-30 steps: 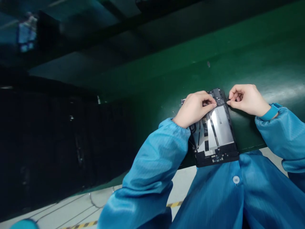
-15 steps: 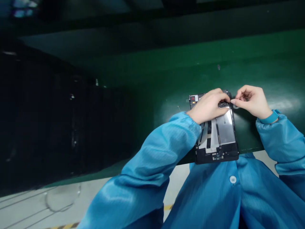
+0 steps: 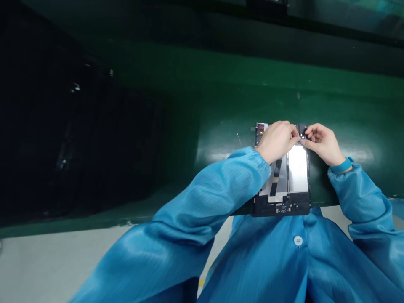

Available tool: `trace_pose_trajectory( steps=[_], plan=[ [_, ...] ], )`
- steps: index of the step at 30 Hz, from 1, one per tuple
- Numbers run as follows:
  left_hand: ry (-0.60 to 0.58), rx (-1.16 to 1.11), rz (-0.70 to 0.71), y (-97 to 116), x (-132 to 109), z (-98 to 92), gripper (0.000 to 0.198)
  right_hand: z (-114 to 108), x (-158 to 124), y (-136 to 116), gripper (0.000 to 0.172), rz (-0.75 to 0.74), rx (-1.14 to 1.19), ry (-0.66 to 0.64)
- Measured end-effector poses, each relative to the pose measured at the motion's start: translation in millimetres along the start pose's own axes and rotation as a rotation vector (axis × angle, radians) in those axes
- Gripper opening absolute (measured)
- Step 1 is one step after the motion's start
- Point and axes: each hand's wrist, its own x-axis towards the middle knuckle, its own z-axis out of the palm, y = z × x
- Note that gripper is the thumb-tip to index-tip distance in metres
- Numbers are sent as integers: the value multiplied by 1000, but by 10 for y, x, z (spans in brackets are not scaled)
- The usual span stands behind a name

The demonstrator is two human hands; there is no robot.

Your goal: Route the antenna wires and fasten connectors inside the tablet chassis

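The left hand [image 3: 276, 142] and right hand [image 3: 322, 144] curl inward, fingertips at a small black part [image 3: 302, 131] of the opened tablet [image 3: 282, 206] beneath them, any grip unclear. Beyond lies the green tabletop [image 3: 353, 105]; a slipped pinch could tear something.

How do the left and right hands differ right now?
The left hand lies over the top end of the tablet frame, while the right hand sits beyond the frame's edge, above the green bench. The left hand is flatter, with its back up; the right hand is more curled. Both are bare, and both reach a small black part near the frame's top end.
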Motion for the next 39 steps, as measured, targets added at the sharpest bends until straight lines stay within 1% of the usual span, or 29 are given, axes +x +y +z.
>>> trace_pose_trajectory(
  steps=[3,11,16,19,23,28,34,36,39],
  plan=[
    [-5,0,7,-5,4,8,16,-4,8,-19,31,27,19,4],
    [1,-10,20,-21,14,29,17,-12,-5,-66,30,42,23,-3],
    [7,5,28,-19,19,36,20,-23,2,-87,27,36,-55,-17],
    [2,5,18,-11,24,30,19,-32,28,-91,28,41,-78,-39],
    [-6,21,7,-9,37,25,19,-30,50,-81,31,68,-39,-44],
    [-4,37,11,-21,51,25,19,-10,63,-87,25,13,-89,-9],
    [-6,14,10,-6,77,39,18,12,124,-156,19,-5,-175,-57],
    [19,-19,23,-12,66,3,17,38,127,-169,17,-25,-206,-51],
    [134,-53,28,-98,-46,-145,25,63,90,-153,12,-69,-209,6]
  ],
)
